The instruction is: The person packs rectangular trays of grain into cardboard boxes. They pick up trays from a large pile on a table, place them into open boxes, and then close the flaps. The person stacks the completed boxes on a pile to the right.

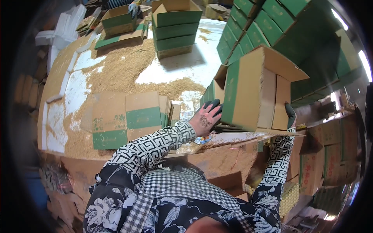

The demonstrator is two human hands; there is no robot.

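Note:
An erected cardboard box (247,93) with a green printed band lies tipped on its side at the right of the table. My right hand (290,115), in a dark-fingered glove, holds its right end, the thumb showing along the cardboard. Fingers extended and apart, my left hand (206,120) is beside the green-banded end; whether it touches the box is unclear. Behind that hand stands another green-banded box (218,84), partly covered. Flat folded cartons (126,121) are piled to the left of my hands, by my left forearm.
Nested open boxes (176,35) stand across the table (186,62), whose white surface is strewn with brown husks. Tall stacks of green boxes (262,29) rise at the right. At the far side, another person's gloved hand (134,9) is at an open box (118,21).

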